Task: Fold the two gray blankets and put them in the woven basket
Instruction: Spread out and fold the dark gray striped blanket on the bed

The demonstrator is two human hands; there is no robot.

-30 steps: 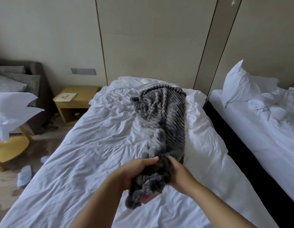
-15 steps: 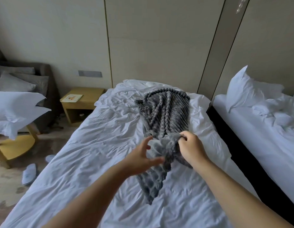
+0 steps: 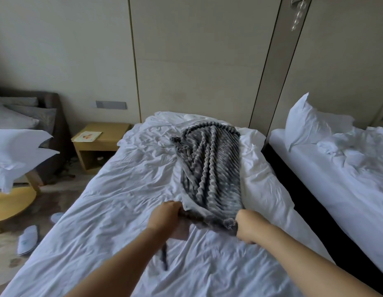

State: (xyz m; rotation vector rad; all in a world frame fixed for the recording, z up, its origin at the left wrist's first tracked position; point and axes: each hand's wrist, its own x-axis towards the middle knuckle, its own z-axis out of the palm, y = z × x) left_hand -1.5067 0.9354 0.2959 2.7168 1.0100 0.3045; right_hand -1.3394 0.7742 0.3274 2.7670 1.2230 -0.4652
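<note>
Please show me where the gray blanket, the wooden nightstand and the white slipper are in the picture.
gray blanket (image 3: 209,168): head view, middle of its ribbed surface.
wooden nightstand (image 3: 109,131): head view, bare part of its top.
white slipper (image 3: 27,239): head view, its upper.

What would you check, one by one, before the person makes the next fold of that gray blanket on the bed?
1. Left hand gripping the near edge of the gray blanket: ok.
2. Right hand gripping the same edge: ok.
3. Near edge pulled straight between the hands: ok.
4. Blanket lying flat along the bed: not ok, its far end is bunched and a strip trails near the left forearm.
5. Second gray blanket within reach: cannot tell, none in view.
6. Woven basket ready: cannot tell, not in view.
</note>
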